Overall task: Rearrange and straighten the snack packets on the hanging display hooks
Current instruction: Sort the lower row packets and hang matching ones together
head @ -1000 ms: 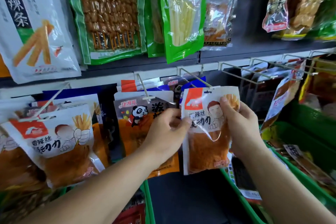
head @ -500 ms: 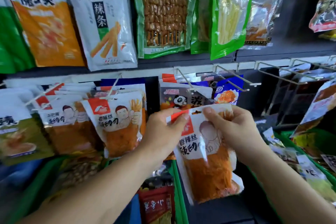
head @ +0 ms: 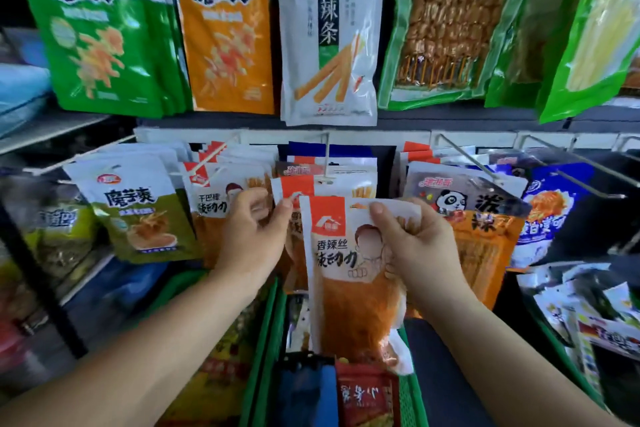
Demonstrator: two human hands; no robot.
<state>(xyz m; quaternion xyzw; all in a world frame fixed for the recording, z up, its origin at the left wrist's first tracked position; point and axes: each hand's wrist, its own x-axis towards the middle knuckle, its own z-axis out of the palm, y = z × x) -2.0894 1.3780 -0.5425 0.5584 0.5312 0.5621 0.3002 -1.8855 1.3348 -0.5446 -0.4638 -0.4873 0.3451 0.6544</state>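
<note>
- Snack wall in front of me: big bags up top, and a lower row of wire hooks crammed with packets.
- The orange packet (head: 349,274) is on no hook. I hold it upright in front of the centre hook (head: 326,156), its bottom hanging over the green basket (head: 268,340).
- My right hand (head: 419,246) clamps its top edge, thumb on the front, fingers curled behind. I can't see the hang hole, so I could jab the film and miss the hook.
- My left hand (head: 256,232) pinches the corner of the hung packet (head: 294,187) on that hook. Tug too hard and it slides off the tip.
- If my right grip loosens, the packet drops into the basket.
- The panda packet (head: 474,215) sits just beside my knuckles, and a wide swing would skew it.
</note>
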